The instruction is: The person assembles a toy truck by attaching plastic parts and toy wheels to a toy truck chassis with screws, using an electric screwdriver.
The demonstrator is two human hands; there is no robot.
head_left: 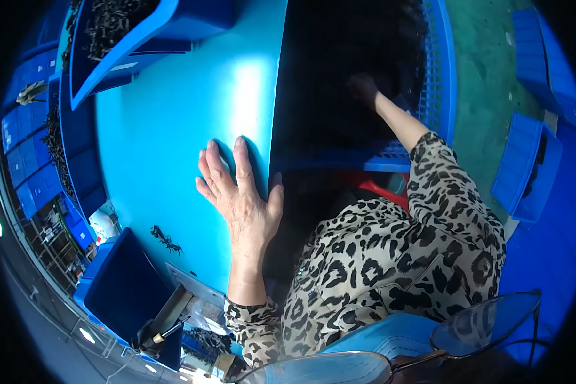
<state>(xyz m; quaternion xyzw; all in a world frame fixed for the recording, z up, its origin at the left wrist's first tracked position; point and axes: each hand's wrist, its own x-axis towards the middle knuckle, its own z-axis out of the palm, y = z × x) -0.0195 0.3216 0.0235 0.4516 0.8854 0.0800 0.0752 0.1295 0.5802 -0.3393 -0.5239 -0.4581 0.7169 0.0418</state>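
My left hand point(237, 195) lies flat on the bright blue tabletop point(173, 134), fingers spread, the thumb at the table's edge. It holds nothing. My right hand point(363, 88) reaches down into a large blue slatted crate point(438, 77) beside the table. The inside of the crate is dark, so I cannot see whether the fingers grip anything. A few small black parts point(166, 239) lie loose on the tabletop, below and left of my left hand. Both arms wear leopard-print sleeves.
A blue bin point(109, 38) full of small black parts stands at the table's far left. An empty dark blue bin point(121, 288) sits near the lower left. More blue bins point(528, 166) stand on the green floor at the right. Glasses rims point(480, 326) show at the bottom.
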